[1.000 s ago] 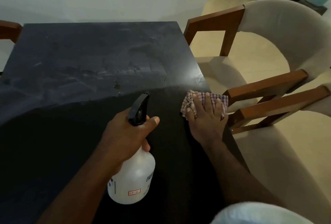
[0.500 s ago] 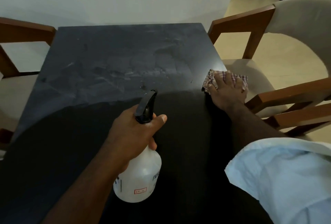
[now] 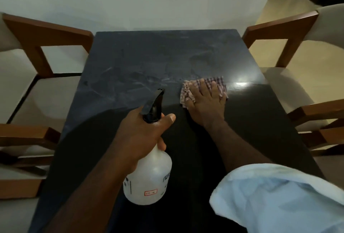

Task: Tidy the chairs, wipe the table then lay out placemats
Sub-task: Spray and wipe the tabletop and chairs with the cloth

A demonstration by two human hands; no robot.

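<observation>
On the tabletop: we are pressing a checked cloth [image 3: 218,82] flat against the dark table [image 3: 130,59], right of its middle and short of its right edge, with streaky marks lying beyond it.
Right hand: we are laying our right hand [image 3: 206,102] palm-down on the cloth, fingers straight and slightly spread, pinching nothing.
Left hand: we are wrapping our left hand [image 3: 141,134] round the neck of a spray bottle [image 3: 149,177], thumb stretching out sideways below the black trigger head [image 3: 154,107]. We cannot tell whether the bottle is resting on the near table or hanging just over it.
Cloth, handling: we are judging it soft, light and limp, likely to bunch or slip out under a fast stroke. A flat palm over its middle looks a better hold than a pinched corner.
Bottle, handling: we are reading it as light, stiff plastic, best taken at the neck and perhaps slick if wet. We cannot make out how full it is.
Hidden: our hand is covering most of the cloth, deep shadow is swallowing the near table, the bottle's labels are too small to read, and a pale sleeve [image 3: 279,199] is blocking the near right corner.
Chairs: a left chair [image 3: 46,33] and a right chair [image 3: 279,26] are flanking the table, both running out of view.
</observation>
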